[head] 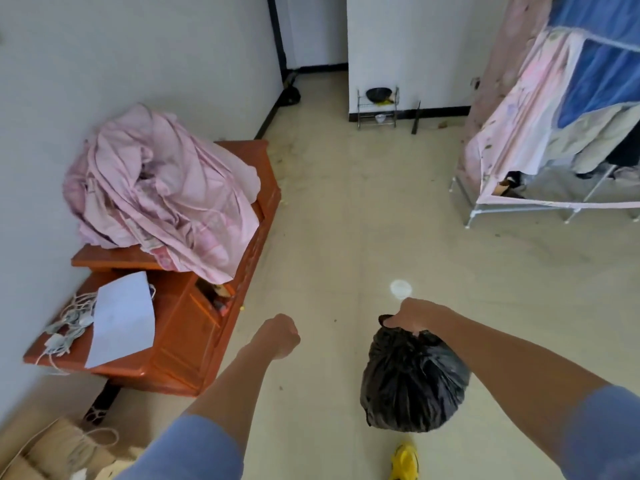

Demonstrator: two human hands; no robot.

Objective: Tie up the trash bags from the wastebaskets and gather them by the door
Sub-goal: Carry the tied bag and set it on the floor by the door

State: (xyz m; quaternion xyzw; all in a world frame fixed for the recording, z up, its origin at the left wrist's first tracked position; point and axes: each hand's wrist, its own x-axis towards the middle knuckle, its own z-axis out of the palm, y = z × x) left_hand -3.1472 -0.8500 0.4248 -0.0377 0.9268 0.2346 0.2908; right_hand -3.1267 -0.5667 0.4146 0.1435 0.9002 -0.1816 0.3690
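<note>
A full black trash bag [414, 379] hangs above the pale floor, gathered at its neck. My right hand [417, 315] is closed around that neck and carries the bag in front of me. My left hand [281, 336] is curled into a loose fist to the left of the bag, with nothing in it. A passage with a dark door frame [278, 32] opens at the far end of the room.
A low orange wooden cabinet [194, 341] with a pink quilt [162, 199], a paper sheet and cords lines the left wall. A fabric wardrobe [554, 133] stands at the right. A small metal rack [377, 107] sits by the far wall. A white lid [400, 288] lies on the floor.
</note>
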